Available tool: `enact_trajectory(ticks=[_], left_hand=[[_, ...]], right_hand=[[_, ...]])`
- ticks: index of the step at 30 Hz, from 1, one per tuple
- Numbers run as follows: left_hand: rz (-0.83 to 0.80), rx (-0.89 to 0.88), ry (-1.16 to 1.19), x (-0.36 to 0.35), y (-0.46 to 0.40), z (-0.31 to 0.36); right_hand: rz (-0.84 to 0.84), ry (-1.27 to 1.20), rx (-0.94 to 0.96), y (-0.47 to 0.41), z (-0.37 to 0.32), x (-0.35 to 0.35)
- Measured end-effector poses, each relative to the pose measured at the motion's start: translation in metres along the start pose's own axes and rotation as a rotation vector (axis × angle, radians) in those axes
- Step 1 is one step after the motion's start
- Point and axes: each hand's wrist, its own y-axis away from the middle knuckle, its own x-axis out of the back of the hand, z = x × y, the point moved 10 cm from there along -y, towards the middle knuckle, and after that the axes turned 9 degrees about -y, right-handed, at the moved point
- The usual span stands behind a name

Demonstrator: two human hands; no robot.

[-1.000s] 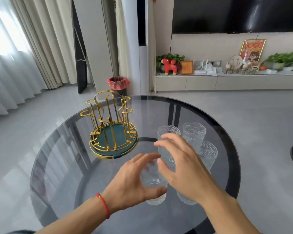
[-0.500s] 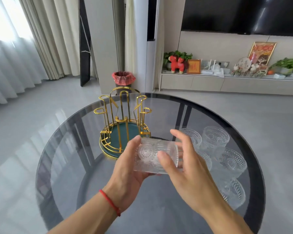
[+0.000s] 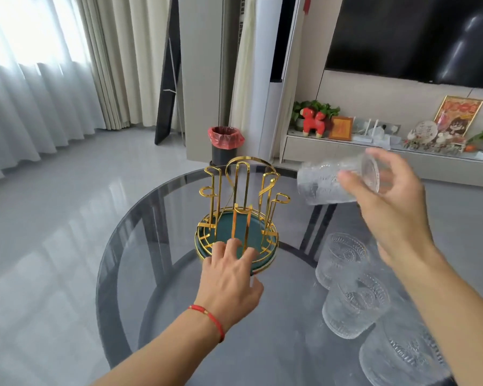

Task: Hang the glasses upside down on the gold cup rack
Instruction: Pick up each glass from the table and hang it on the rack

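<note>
1. We see the gold cup rack (image 3: 236, 215) on the round glass table (image 3: 140, 246) with every hook bare; no glass hangs yet.
2. Our right hand (image 3: 388, 207) grips one embossed glass (image 3: 328, 183), tipped sideways in the air just right of the rack.
3. Our left hand (image 3: 230, 280) is empty, fingers spread, fingertips on the rack's teal base.
4. At least three more glasses (image 3: 343, 259) stand upright at the table's right, all left to hang.

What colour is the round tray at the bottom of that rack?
Dark teal green, edged in gold wire; the tray shows clearly in the head view.
</note>
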Motion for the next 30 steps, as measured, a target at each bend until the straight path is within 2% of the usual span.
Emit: enact_trajectory(ticks=[4, 8, 15, 19, 24, 30], left_hand=[[-0.113, -0.018, -0.115, -0.026, 0.006, 0.015], [-0.181, -0.011, -0.191, -0.039, 0.009, 0.016], [-0.281, -0.008, -0.213, -0.046, 0.009, 0.018], [-0.309, 0.003, -0.178, -0.049, 0.01, 0.019], [-0.347, 0.008, -0.156, -0.052, 0.011, 0.02], [-0.362, 0.011, -0.179, -0.053, 0.011, 0.021]], right_hand=[[-0.042, 0.026, 0.012, -0.076, -0.015, -0.06], [-0.191, -0.034, -0.221, -0.117, 0.006, -0.134], [-0.515, 0.308, -0.201, -0.123, 0.023, -0.22], [-0.752, 0.371, -0.282, -0.108, 0.042, -0.245], [-0.968, 0.392, -0.427, -0.093, 0.066, -0.254], [-1.047, 0.362, -0.458, -0.091, 0.076, -0.254]])
